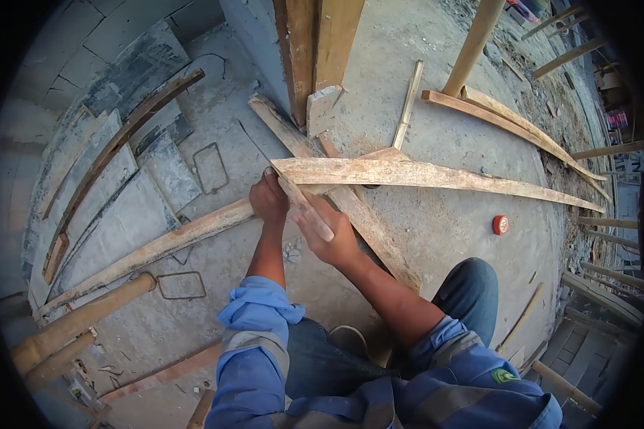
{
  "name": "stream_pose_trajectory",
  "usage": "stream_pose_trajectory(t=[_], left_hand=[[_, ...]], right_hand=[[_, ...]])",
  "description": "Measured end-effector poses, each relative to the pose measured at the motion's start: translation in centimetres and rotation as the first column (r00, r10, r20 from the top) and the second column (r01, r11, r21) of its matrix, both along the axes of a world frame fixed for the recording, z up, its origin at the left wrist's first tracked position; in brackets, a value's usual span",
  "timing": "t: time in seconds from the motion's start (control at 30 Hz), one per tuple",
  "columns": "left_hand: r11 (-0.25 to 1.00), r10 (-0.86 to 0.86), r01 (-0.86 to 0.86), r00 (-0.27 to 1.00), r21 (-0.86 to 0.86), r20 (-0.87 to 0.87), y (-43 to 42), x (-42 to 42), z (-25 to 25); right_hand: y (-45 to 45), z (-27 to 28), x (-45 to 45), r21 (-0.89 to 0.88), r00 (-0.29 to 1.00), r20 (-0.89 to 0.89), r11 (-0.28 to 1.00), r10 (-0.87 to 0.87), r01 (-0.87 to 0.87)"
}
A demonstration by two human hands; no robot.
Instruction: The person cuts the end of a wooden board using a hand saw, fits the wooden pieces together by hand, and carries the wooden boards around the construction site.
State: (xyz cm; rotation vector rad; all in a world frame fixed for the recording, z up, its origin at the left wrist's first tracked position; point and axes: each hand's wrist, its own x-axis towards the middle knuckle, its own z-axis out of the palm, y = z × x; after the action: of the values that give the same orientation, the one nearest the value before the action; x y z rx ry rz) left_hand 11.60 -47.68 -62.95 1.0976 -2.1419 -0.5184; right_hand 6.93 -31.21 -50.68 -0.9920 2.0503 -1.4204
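A long pale wooden plank (408, 172) runs from in front of me to the right, its near end resting across other boards. My left hand (268, 199) is closed at that end, thumb up; its fingers are partly hidden. My right hand (330, 232) is wrapped around the wooden handle of what looks like a hand saw (298, 196), seen nearly edge-on. A thin dark line, apparently its blade, reaches past the plank's tip to the upper left. Under the plank lie a slanting board (379, 239) and a long timber (172, 239) stretching to the lower left.
A red round tape measure (500, 225) sits on the concrete floor at right. A wooden post (329, 43) stands ahead. Boards and panels (114, 164) lean at left, near bent wire loops (211, 169). Round poles (476, 46) rise at upper right; a bamboo pole (86, 322) lies lower left.
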Motion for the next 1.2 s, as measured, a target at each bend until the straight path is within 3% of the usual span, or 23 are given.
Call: stream_pose_trajectory(t=[0.03,0.1,0.13,0.17,0.23,0.3,0.43,0.53,0.57,0.63,0.73,0.83,0.9,0.97,1.0,1.03,1.1,1.17,1.2], left_hand=[[0.995,0.015,-0.017,1.0,0.101,0.017,-0.3,0.3,-0.8],[0.982,0.054,-0.04,0.996,-0.182,0.072,-0.3,0.5,-3.1],[0.945,0.071,-0.038,0.993,-0.325,0.09,-0.5,0.3,-3.8],[0.997,0.076,-0.074,0.992,-0.025,0.096,-0.4,0.3,-2.4],[0.998,0.055,-0.056,0.995,0.006,0.081,-0.2,-0.1,-1.2],[0.998,0.043,-0.047,0.996,0.051,0.083,0.4,0.8,-1.3],[0.997,0.014,-0.02,0.998,0.078,0.065,-0.4,-0.1,-0.8],[0.998,0.055,-0.053,0.993,-0.021,0.101,0.3,1.1,-2.8],[0.994,0.067,-0.058,0.993,-0.088,0.094,-0.3,0.6,-3.5],[0.999,0.033,-0.034,0.997,0.021,0.074,-0.3,0.2,-1.8],[0.994,0.059,-0.065,0.996,0.085,0.073,-0.1,0.4,-0.4],[0.999,0.034,-0.033,0.999,-0.031,0.026,0.5,0.2,-1.0],[0.995,-0.027,0.024,0.999,0.094,0.029,-0.5,0.5,-0.9],[1.0,0.018,-0.016,0.995,-0.021,0.1,0.5,1.1,-1.9],[0.994,0.051,-0.04,0.993,-0.1,0.108,-0.2,0.4,-2.2],[0.983,0.014,-0.027,0.998,0.182,0.069,-0.3,0.4,-0.5],[0.987,0.049,-0.05,0.999,0.151,0.009,-0.2,-0.2,-0.2],[0.983,0.027,-0.041,0.997,0.176,0.079,-0.4,0.4,-0.7],[0.994,0.026,-0.033,0.997,0.104,0.07,-0.8,-0.1,-0.6]], right_hand=[[-0.5,0.2,-0.5,-0.008,0.998,0.05,1.0,0.029,-0.029],[0.3,1.0,-1.2,-0.006,0.986,0.158,0.999,0.048,-0.048],[3.6,2.1,-0.5,0.03,0.993,0.11,0.998,0.05,-0.053],[8.4,3.4,0.7,0.063,0.997,0.055,0.997,0.051,-0.055],[15.0,6.7,2.0,0.125,0.995,-0.09,0.992,0.045,-0.034],[13.1,5.7,1.5,0.104,0.996,-0.073,0.993,0.056,-0.048],[-0.8,-1.0,-1.5,-0.113,0.999,0.012,0.992,0.05,-0.048],[1.1,0.6,-1.0,-0.056,0.992,0.118,0.998,0.044,-0.038],[5.3,1.7,-0.2,0.021,0.996,0.076,0.999,0.04,-0.041],[13.7,4.0,1.1,0.061,0.993,-0.102,0.997,0.057,-0.05],[13.7,4.8,1.6,0.046,0.995,-0.101,0.999,0.011,-0.006],[1.7,-0.4,-0.2,0.018,1.0,-0.02,1.0,0.009,-0.008],[-2.1,-0.9,-1.0,-0.036,0.999,0.018,0.999,0.03,-0.029],[0.0,-0.4,-1.1,-0.06,0.996,0.067,0.997,0.052,-0.048],[3.5,0.4,-0.8,-0.061,0.998,-0.047,0.997,0.047,-0.05],[8.8,1.5,0.6,-0.059,0.986,-0.157,0.996,0.051,-0.061],[15.1,5.8,2.1,0.08,0.987,-0.147,0.996,0.059,-0.048],[13.7,4.3,2.3,0.081,0.996,-0.079,0.996,0.041,-0.034],[11.2,3.1,1.1,0.06,0.997,-0.076,0.998,0.023,-0.018]])
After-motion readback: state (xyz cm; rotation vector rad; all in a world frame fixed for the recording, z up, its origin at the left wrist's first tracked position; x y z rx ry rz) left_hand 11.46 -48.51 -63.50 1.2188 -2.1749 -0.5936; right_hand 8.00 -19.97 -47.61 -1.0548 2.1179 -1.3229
